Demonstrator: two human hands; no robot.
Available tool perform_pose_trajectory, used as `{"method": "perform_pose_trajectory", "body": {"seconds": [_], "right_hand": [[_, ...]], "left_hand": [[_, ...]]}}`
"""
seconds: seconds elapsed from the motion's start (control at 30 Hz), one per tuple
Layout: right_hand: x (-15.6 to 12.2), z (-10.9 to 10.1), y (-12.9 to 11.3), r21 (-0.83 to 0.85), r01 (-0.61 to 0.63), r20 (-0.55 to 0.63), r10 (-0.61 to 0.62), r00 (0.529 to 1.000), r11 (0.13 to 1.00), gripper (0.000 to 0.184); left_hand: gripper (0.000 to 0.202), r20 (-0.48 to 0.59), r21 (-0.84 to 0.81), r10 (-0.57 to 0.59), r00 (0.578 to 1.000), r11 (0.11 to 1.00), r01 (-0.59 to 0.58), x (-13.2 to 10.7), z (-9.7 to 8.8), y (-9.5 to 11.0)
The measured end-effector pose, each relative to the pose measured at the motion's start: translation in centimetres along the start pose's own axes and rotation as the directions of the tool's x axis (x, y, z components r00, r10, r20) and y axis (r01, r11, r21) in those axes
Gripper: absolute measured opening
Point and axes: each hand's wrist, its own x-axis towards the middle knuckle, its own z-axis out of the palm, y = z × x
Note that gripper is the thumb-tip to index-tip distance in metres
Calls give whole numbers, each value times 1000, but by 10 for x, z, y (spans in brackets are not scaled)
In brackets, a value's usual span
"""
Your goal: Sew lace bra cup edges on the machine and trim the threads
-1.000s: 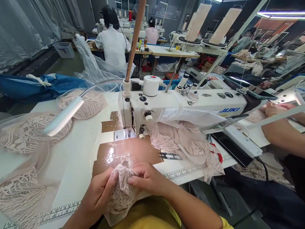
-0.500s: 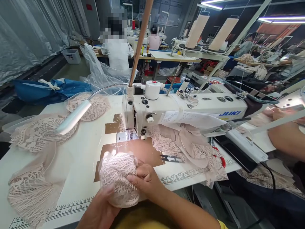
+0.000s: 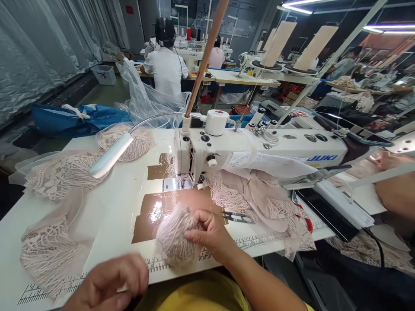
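Note:
In my right hand (image 3: 210, 235) is a pale beige lace bra cup (image 3: 177, 239), pinched at its right edge between thumb and fingers. The cup's rounded lace side faces up, over the table's front edge and the printed ruler. My left hand (image 3: 113, 278), slightly blurred, is apart from the cup at the lower left. Its fingers are loosely curled, the thumb stands away from them, and nothing shows in it. Beyond the cup is the needle area of a white JUKI sewing machine (image 3: 259, 144). Thread snips (image 3: 238, 217) lie right of my right hand.
More lace cup pieces (image 3: 52, 255) lie along the table's left side. A heap of lace pieces (image 3: 259, 198) sits under the machine arm. A lamp (image 3: 110, 155) on a bent neck hangs over the left. A co-worker's arm (image 3: 397, 190) is at the right; others sit behind.
My left hand has let go of the lace bra cup and moved left and down. My right hand keeps hold of the cup, which has turned and shifted right. The view has swung slightly left.

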Motion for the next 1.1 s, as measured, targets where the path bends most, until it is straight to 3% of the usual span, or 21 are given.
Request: {"method": "perform_pose_trajectory", "body": {"seconds": [0.03,0.1,0.13,0.2,0.27,0.37,0.47,0.6,0.7,0.8,0.9,1.0,1.1], "right_hand": [[-1,2,-2,-95,-9,107,19,994,995,22],[-4,7,-4,-229,6,269,58,961,974,17],[-5,10,-3,-269,18,315,71,946,963,15],[-7,14,-1,-332,59,343,62,937,941,13],[-6,16,3,-373,151,308,-31,951,916,16],[-3,18,8,-401,292,216,-221,951,868,16],[0,20,11,-428,321,162,-278,947,845,13],[1,24,13,-431,300,158,-256,954,851,10],[2,25,14,-431,288,160,-241,957,855,8],[3,22,13,-481,248,165,-191,968,841,8],[4,15,7,-536,180,148,-118,982,825,4],[6,9,0,-501,123,137,-62,989,857,19],[7,9,-4,-512,95,153,-18,988,854,11]], "left_hand": [[30,-134,139,25,991,990,-7,-1,-4,6],[63,-248,348,22,968,935,68,5,-3,17],[68,-237,393,-9,971,913,104,10,0,21],[58,-154,361,-61,986,926,113,21,10,24],[42,-82,251,-70,994,964,88,30,19,23],[32,-63,175,-77,995,981,87,33,24,23],[32,-72,190,-84,994,977,97,31,21,22],[27,-76,230,-84,994,968,100,32,15,21],[17,-161,262,-51,986,961,92,39,17,24],[23,-221,205,-38,974,975,84,46,21,26],[28,-180,134,-99,979,983,124,50,21,24],[30,-146,134,-131,981,979,151,52,21,21],[31,-136,129,-129,982,981,146,54,22,19]]}}
